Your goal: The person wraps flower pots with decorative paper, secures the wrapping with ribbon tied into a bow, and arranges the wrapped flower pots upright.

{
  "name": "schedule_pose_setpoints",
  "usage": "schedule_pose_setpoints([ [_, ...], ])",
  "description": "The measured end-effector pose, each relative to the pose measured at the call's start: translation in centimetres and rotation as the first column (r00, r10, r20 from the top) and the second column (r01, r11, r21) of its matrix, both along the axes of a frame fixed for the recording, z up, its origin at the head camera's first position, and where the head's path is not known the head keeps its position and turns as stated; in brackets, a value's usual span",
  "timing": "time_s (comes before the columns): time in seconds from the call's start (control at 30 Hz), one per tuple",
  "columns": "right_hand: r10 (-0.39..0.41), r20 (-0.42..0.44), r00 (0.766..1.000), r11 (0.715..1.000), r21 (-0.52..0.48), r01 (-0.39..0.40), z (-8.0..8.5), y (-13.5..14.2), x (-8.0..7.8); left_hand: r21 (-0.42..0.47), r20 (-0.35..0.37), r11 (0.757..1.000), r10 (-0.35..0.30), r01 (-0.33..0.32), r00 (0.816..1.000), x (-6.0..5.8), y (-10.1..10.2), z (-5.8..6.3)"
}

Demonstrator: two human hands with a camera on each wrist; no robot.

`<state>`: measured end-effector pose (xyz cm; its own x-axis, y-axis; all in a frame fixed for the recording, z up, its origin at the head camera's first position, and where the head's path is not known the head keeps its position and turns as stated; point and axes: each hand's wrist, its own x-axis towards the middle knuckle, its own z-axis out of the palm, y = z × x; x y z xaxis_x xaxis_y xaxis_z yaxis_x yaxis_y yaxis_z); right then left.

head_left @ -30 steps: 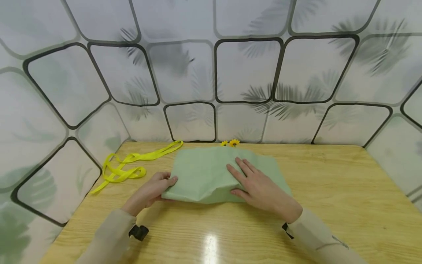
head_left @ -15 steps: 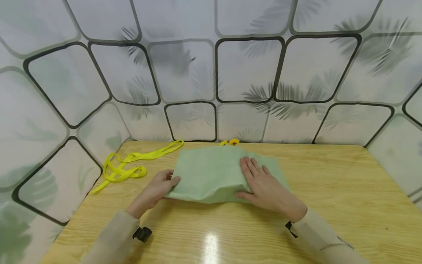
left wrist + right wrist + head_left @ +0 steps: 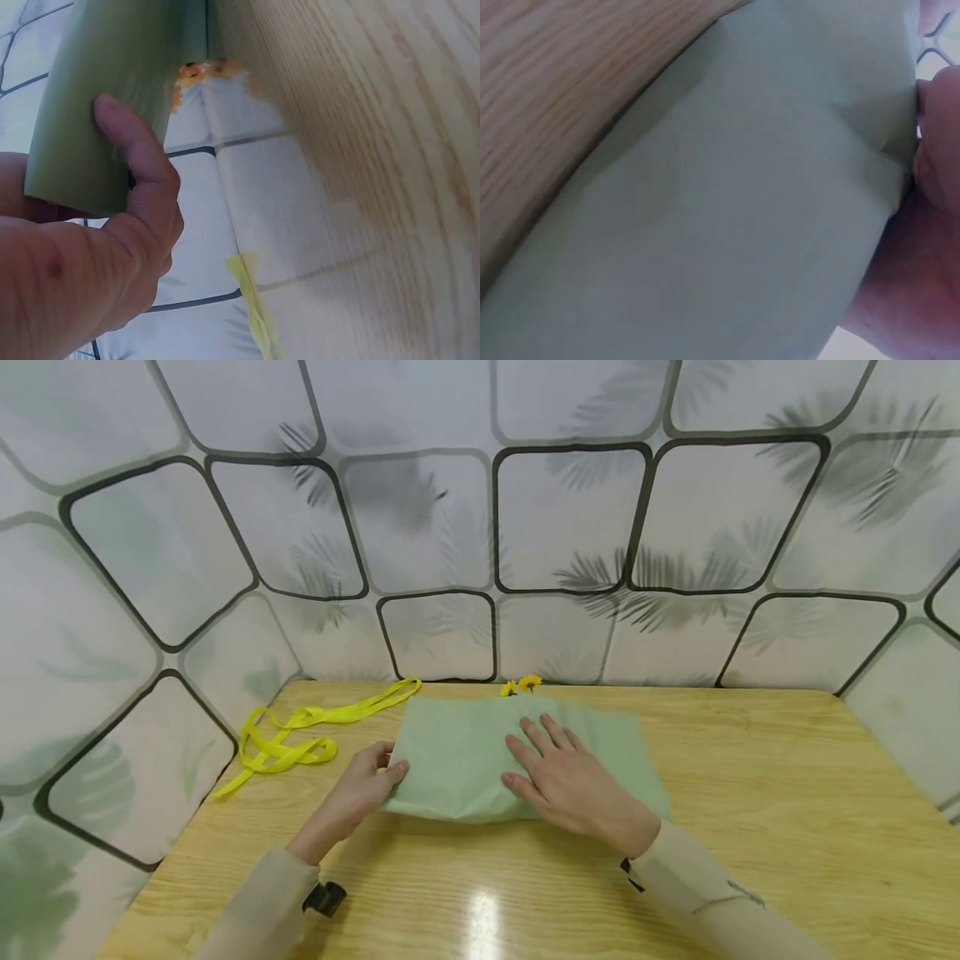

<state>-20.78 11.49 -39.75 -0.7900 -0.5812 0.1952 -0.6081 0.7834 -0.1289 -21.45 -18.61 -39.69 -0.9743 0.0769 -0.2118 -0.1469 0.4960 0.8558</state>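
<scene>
While the left hand (image 3: 366,787) pinches the left end of 1 pale green sheet (image 3: 453,747) on the surface (image 3: 765,793), the right hand (image 3: 573,783) lies atop, fingers (image 3: 536,735) extended; 2 yellow flowers (image 3: 529,682) beyond, 1 yellow ribbon (image 3: 341,716) left.

One of the hands (image 3: 930,255) touches a creased green sheet (image 3: 727,202) beside wooden tabletop (image 3: 562,82).
</scene>
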Motion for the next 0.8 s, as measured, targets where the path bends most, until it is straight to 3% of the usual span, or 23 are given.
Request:
schedule_pose_setpoints([
  [0.17, 0.011, -0.02, 1.0, 1.0, -0.017, -0.011, -0.3, 0.0, -0.1, 0.084, -0.051, 0.995, 0.062, -0.057, 0.997, 0.2, 0.4, 1.3],
  [0.3, -0.018, -0.025, 1.0, 1.0, -0.01, 0.018, -0.4, -0.1, 0.1, 0.184, -0.075, 0.981, 0.074, -0.06, 0.994, 0.5, 1.2, 2.7],
  [0.5, -0.034, -0.067, 0.997, 0.999, -0.02, 0.033, -0.5, -0.3, 0.2, 0.371, -0.038, 0.928, 0.052, -0.034, 0.998, 0.4, 2.3, 3.8],
  [0.57, -0.035, -0.08, 0.996, 0.999, -0.019, 0.034, -0.5, -0.4, 0.2, 0.459, -0.005, 0.887, 0.046, -0.038, 0.999, 0.5, 2.7, 3.8],
  [0.63, -0.036, -0.085, 0.996, 0.999, -0.019, 0.035, -0.6, -0.4, 0.2, 0.565, 0.023, 0.824, 0.048, -0.053, 0.999, 0.9, 3.2, 3.6],
  [0.77, -0.037, -0.069, 0.997, 0.999, -0.027, 0.035, -0.5, -0.4, 0.3, 0.776, 0.029, 0.622, 0.125, -0.102, 0.992, 2.3, 4.8, 2.3],
  [0.8, -0.039, -0.062, 0.997, 0.999, -0.026, 0.037, -0.5, -0.4, 0.3, 0.798, 0.026, 0.591, 0.158, -0.116, 0.987, 2.8, 5.2, 1.8],
])
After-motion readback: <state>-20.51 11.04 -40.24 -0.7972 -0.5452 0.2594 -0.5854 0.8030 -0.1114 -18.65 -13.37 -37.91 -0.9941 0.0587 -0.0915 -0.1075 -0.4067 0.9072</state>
